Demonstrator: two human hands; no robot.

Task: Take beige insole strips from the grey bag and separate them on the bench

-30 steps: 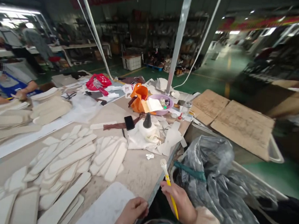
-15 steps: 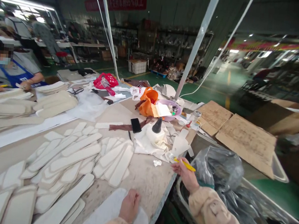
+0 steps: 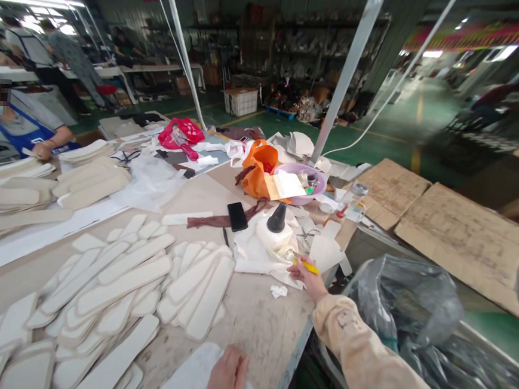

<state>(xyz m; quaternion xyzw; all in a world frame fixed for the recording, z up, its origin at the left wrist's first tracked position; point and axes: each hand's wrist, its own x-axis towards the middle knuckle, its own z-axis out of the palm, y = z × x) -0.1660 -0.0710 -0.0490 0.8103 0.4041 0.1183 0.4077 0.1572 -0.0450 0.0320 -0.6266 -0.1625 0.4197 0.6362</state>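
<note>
Grasping yellow-handled brush (image 3: 310, 267) in right grip (image 3: 306, 274), beside black-tipped white container (image 3: 269, 233). Left grip (image 3: 228, 375) over white sheet (image 3: 194, 366) on bench (image 3: 250, 313); cannot tell whether clenched or released.

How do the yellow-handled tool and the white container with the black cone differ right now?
The yellow-handled tool is slim, while the white container is broad and rounded. The yellow-handled tool is held in the right hand, whereas the white container rests on white material. The yellow-handled tool slants, while the white container's black cone points upward. Both are close together; whether they touch is unclear.
</note>
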